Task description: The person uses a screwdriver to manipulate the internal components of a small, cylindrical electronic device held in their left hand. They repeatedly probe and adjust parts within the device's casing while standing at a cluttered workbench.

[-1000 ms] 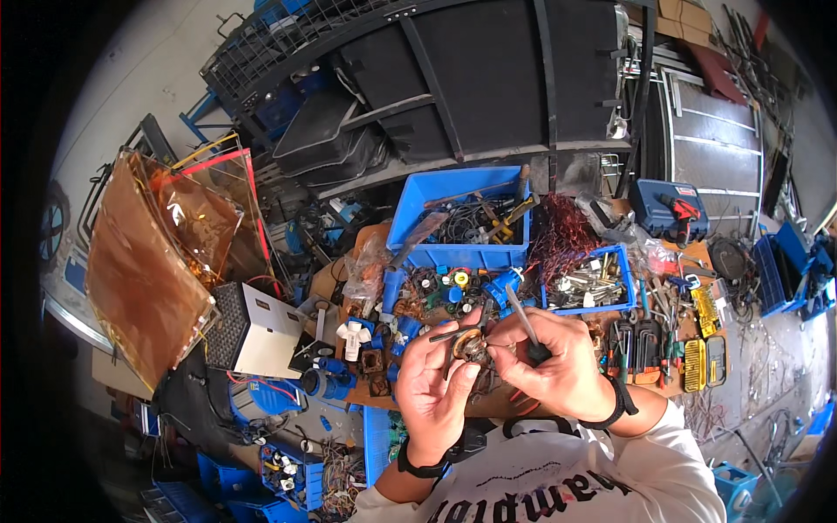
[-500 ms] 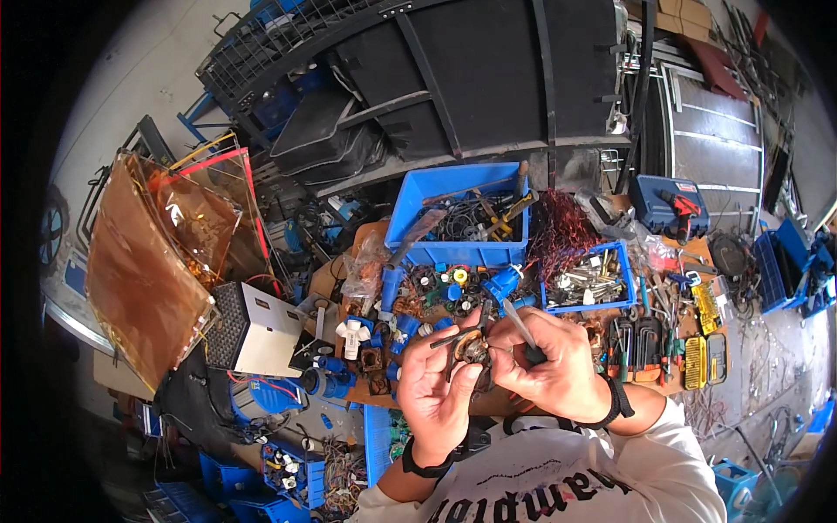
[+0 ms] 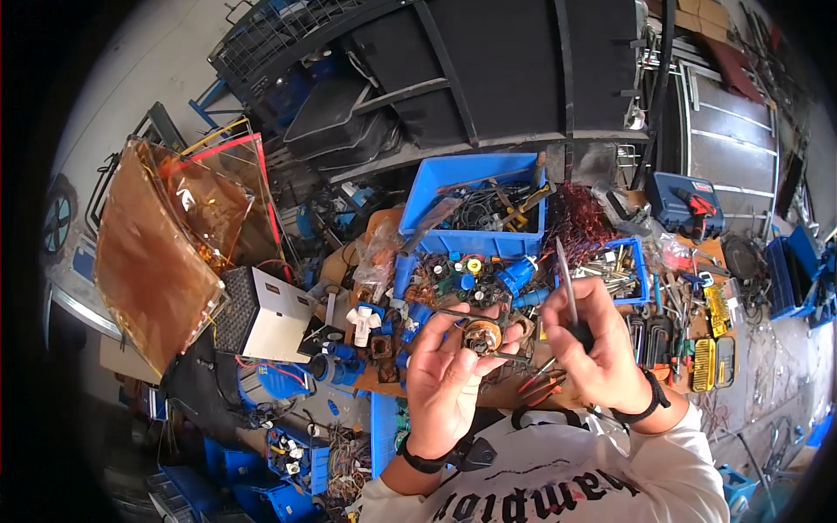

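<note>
One round copper-toned part [image 3: 480,336], one pointed tool [image 3: 568,288], two black wristbands [image 3: 656,397]. One large blue bin [image 3: 471,243] and one smaller blue tray [image 3: 643,272]; one white pipe fitting [image 3: 362,325]; two yellow holders [image 3: 703,364]; one red power tool [image 3: 700,207] — the loose hand tools [image 3: 663,338] lie too jumbled to count.

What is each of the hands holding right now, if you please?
Left hand: holding a round, copper-coloured part between thumb and fingers.
Right hand: closed on a dark-handled, pointed metal tool.
</note>
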Demonstrator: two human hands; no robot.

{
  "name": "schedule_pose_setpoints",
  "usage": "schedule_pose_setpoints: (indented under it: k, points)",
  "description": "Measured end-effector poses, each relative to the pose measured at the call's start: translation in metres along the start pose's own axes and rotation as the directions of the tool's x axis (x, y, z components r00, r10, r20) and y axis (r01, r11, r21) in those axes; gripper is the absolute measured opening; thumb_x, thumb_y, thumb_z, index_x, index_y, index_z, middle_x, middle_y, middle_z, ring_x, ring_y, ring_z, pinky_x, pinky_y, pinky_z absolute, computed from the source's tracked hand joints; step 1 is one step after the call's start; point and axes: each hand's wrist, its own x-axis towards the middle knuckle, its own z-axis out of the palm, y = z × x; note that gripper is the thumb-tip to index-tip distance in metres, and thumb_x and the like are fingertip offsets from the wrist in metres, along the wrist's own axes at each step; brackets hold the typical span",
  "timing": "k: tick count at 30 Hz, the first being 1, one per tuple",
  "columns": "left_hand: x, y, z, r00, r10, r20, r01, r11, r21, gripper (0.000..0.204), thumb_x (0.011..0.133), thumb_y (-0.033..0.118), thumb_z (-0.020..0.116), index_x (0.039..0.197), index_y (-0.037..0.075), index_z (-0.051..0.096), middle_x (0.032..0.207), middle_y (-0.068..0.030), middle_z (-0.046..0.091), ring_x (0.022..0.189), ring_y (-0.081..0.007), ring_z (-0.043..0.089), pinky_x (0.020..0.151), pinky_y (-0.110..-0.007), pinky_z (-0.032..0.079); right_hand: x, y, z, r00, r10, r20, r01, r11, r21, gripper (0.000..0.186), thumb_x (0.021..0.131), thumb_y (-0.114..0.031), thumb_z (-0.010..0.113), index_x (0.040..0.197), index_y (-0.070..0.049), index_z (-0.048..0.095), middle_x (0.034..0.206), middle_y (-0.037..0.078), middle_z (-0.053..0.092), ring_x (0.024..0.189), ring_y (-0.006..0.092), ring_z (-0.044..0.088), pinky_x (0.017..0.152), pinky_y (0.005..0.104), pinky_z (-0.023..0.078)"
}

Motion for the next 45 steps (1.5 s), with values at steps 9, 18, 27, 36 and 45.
schedule_pose_setpoints:
  k: [9,18,27,36,45]
  points:
    - [0.001,0.0,-0.007,0.998,-0.03,0.048,0.031,0.999,-0.035,0.046,0.092,0.013,0.052,0.131,-0.002,0.033,0.127,-0.026,0.049,0.105,-0.038,0.059,0.088,-0.046,0.052,-0.001,0.005,-0.021,0.997,0.047,0.066,-0.044,0.998,-0.043,0.033,0.089,0.002,0.043,0.12,-0.001,0.052,0.094,0.008,0.048,0.07,0.0138,0.056,0.066,0.0248,0.048]
    - [0.005,-0.004,-0.007,0.994,0.059,0.095,-0.064,0.996,0.058,0.049,0.09,0.015,0.056,0.131,0.0,0.034,0.132,-0.0246,0.044,0.101,-0.0324,0.061,0.082,-0.044,0.054,-0.001,0.023,-0.044,0.944,0.251,0.216,-0.319,0.866,0.386,0.039,0.092,-0.005,0.055,0.13,-0.002,0.047,0.087,0.011,0.065,0.061,0.0158,0.063,0.057,0.025,0.053]
    - [0.004,-0.008,-0.006,0.996,0.074,0.044,-0.08,0.981,0.175,0.045,0.09,0.016,0.058,0.129,0.002,0.039,0.133,-0.0229,0.044,0.097,-0.0254,0.061,0.08,-0.04,0.054,0.005,0.023,-0.051,0.908,0.273,0.319,-0.418,0.525,0.741,0.057,0.078,-0.016,0.038,0.13,0.007,0.043,0.111,0.031,0.057,0.078,0.034,0.066,0.072,0.0388,0.057]
    - [0.001,-0.009,-0.007,0.983,0.176,0.06,-0.186,0.929,0.32,0.045,0.09,0.018,0.059,0.127,0.0,0.04,0.126,-0.0223,0.049,0.095,-0.0211,0.061,0.075,-0.035,0.056,0.006,0.024,-0.044,0.919,0.101,0.381,-0.393,0.32,0.862,0.054,0.086,-0.001,0.047,0.137,0.007,0.029,0.126,0.033,0.047,0.106,0.0449,0.057,0.083,0.0464,0.055]
    - [0.0,-0.012,-0.009,0.977,0.209,0.046,-0.213,0.921,0.326,0.046,0.089,0.018,0.061,0.126,0.0,0.041,0.115,-0.0204,0.056,0.094,-0.0236,0.061,0.074,-0.036,0.055,-0.002,0.001,-0.024,0.998,-0.063,0.017,0.05,0.898,0.437,0.042,0.093,-0.039,0.052,0.096,0.003,0.052,0.085,0.015,0.058,0.075,0.0227,0.06,0.069,0.0346,0.054]
